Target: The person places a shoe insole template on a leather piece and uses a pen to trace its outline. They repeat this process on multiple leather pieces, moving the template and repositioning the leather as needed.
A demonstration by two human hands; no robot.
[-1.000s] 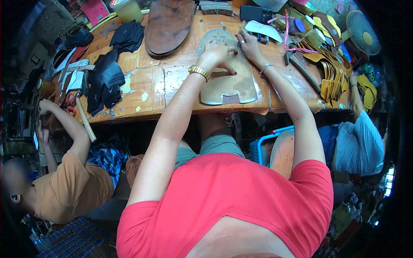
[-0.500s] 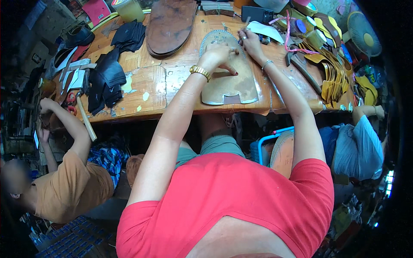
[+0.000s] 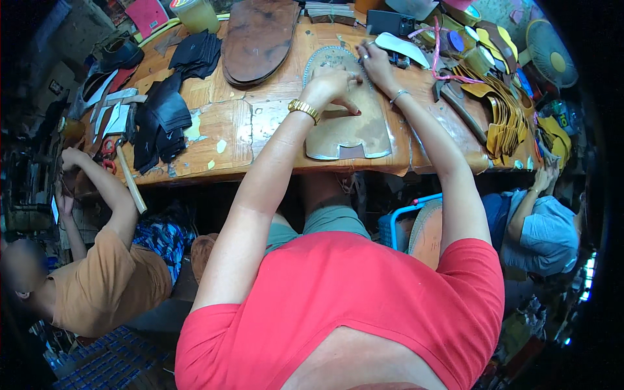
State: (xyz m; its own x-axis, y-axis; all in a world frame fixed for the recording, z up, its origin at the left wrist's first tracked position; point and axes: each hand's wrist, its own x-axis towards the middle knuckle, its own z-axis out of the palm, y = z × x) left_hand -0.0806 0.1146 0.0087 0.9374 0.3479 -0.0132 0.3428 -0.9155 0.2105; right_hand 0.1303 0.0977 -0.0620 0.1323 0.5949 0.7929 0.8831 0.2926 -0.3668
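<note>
In front of me on the table lies a tan, arch-shaped template-like piece [image 3: 354, 133], rounded at the far end and notched at the near edge. A row of small marks runs along its curved rim. My left hand [image 3: 333, 88] presses on its middle with fingers spread. At its upper right edge, my right hand [image 3: 377, 64] is closed in a pinch; whatever thin thing it holds is hidden by the fingers. A white sole-shaped piece [image 3: 403, 49] lies just beyond the right hand.
Brown leather pieces [image 3: 257, 39] lie stacked to the left of the template, black leather pieces [image 3: 162, 107] further left. A hammer [image 3: 463, 112] and stacked yellow straps [image 3: 507, 123] are at right. Two people sit nearby, one in a brown shirt [image 3: 114, 283], one in a blue-grey shirt [image 3: 543, 227].
My right hand has shifted slightly up and left along the rim, and the thin stick above its fingers no longer shows. My left hand stays put. The person at right has brought their hands together.
</note>
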